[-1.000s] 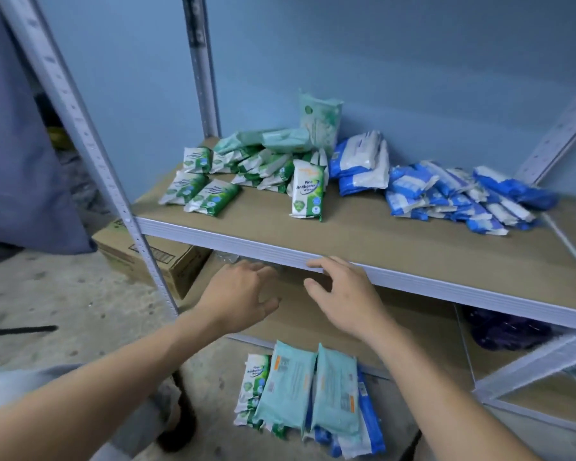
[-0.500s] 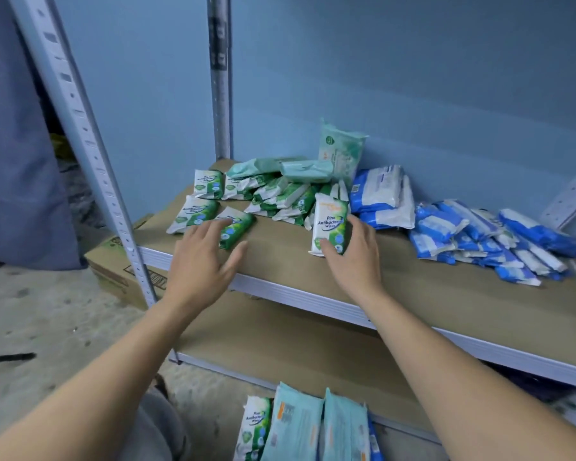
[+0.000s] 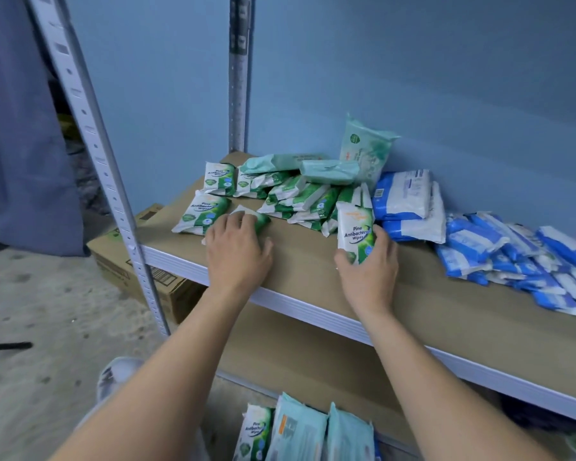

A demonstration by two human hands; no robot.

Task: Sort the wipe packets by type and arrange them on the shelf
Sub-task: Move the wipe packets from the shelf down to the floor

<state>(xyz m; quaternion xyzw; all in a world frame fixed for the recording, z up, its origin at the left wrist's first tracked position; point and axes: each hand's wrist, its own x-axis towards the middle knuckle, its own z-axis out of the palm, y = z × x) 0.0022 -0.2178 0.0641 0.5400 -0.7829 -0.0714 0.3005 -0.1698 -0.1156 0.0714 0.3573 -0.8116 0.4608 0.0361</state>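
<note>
Your right hand (image 3: 369,269): fingers curled round the upright green packet (image 3: 354,232), standing on the shelf (image 3: 413,294). Your left hand (image 3: 238,252): fingers straight, pressing the flat green packet (image 3: 258,217). Behind: green pile (image 3: 300,197). Right: blue packets (image 3: 512,254).

A storeroom is suggested by slotted metal shelving (image 3: 90,154), a cardboard box (image 3: 140,261) at left and bare concrete floor (image 3: 47,327).

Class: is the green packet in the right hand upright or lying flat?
Upright: the green packet stands on end, right hand gripping its base.
</note>
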